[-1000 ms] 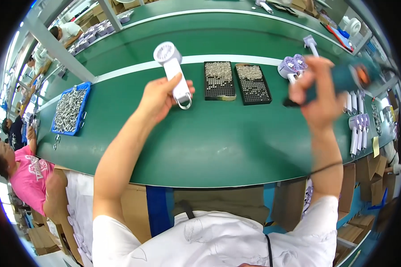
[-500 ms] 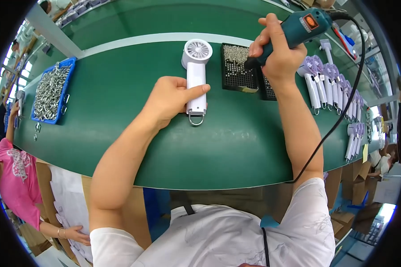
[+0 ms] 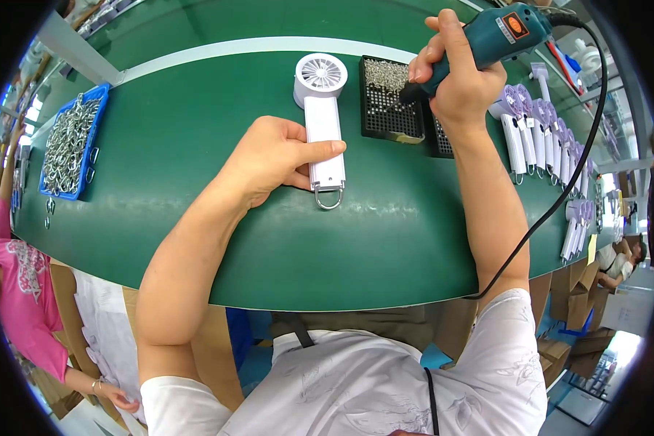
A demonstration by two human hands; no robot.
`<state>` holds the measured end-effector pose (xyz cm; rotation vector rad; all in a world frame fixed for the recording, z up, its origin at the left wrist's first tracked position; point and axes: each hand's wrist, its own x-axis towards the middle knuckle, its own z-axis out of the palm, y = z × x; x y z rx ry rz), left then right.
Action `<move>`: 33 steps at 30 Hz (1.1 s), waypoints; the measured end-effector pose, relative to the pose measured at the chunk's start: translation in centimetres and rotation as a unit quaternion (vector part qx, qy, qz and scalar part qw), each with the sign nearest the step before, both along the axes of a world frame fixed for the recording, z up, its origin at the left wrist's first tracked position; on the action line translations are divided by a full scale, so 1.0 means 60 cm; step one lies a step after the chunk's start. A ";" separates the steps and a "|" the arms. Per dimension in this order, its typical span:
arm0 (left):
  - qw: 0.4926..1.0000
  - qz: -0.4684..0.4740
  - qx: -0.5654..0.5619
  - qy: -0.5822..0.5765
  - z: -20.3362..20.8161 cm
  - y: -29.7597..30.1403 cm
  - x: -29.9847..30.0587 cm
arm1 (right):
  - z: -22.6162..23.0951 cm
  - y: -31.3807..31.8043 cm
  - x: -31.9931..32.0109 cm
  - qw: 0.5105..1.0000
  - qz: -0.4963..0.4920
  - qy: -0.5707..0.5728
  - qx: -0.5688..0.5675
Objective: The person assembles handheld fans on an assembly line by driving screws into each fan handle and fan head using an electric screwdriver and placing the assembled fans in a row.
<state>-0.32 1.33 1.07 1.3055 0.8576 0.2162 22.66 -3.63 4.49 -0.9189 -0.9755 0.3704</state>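
One white fan [image 3: 323, 116] is left of the black tray [image 3: 378, 131], the left hand [image 3: 277, 156] pinching its handle [image 3: 323, 125], which should steady it; the right hand [image 3: 463, 91] wraps a green power driver [image 3: 498, 38], nose over that tray.

Handheld fan [image 3: 323, 116] smooth plastic; tabletop [image 3: 356, 254] smooth, glossy; clasps [image 3: 69, 149] shiny metal; shirt [image 3: 327, 381] creased cloth

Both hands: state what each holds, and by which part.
The left hand holds the white fan by its lower handle; the right hand holds the green power tool around its front body.
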 end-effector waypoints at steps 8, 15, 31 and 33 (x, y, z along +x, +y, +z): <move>1.000 -0.002 -0.008 -0.013 -0.003 0.000 -0.001 | -0.003 -0.002 0.003 1.000 0.023 -0.001 0.002; 0.999 -0.019 -0.022 -0.035 -0.009 0.001 -0.001 | -0.008 -0.005 0.009 0.968 0.215 -0.126 0.000; 0.999 -0.018 -0.020 -0.038 -0.011 0.000 0.005 | 0.019 0.005 -0.046 0.993 -0.039 -0.066 -0.094; 0.999 -0.019 -0.021 -0.039 -0.011 0.000 0.006 | 0.019 0.004 -0.035 0.992 -0.057 -0.047 -0.105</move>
